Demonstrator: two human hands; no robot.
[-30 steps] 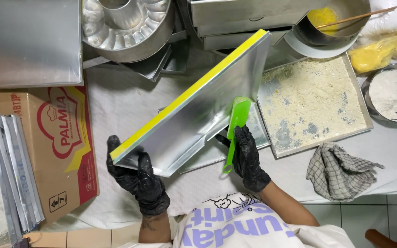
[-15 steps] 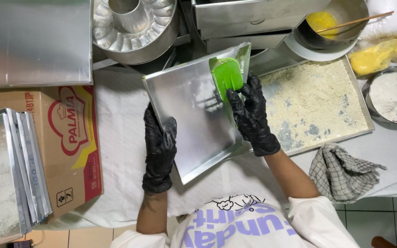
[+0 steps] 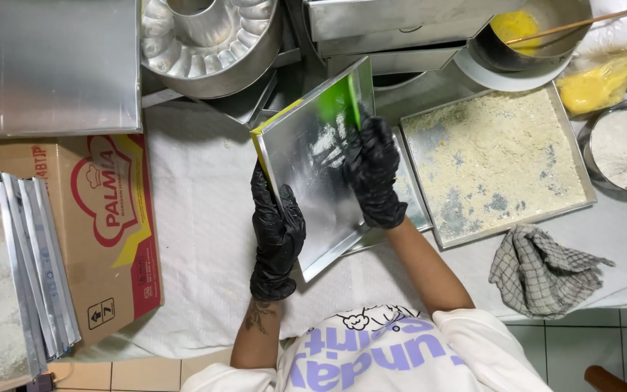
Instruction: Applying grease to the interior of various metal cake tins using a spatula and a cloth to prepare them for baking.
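A white cloth (image 3: 197, 239) covers the big table. At the far left lies a flat steel sheet (image 3: 48, 65). Below it sits a brown cardboard box (image 3: 103, 225), and a stack of metal trays (image 3: 19, 276) leans beside the box. At the top rests a round ring cake pan (image 3: 208, 40), shiny and bumpy.

On the right is a wide tray of pale crumbs (image 3: 495, 156), with some bare spots where the metal shows.

In the middle, the person holds up 1 square silver pan (image 3: 306, 181) with a yellow edge. It is tilted above the cloth, just left of the crumb tray. The left hand (image 3: 277, 232), in a black glove, is closed tight around the pan's left rim. The right hand (image 3: 371, 170), also in a black glove, is closed on a green scraper (image 3: 339, 101) and presses it inside the pan near the top corner.

A checked rag (image 3: 542, 268) lies crumpled at the table's right edge. Farther up are a bowl of white flour (image 3: 625, 145), a pot of yellow batter (image 3: 524, 29) with a wooden stick, and a yellow bag (image 3: 596, 87).
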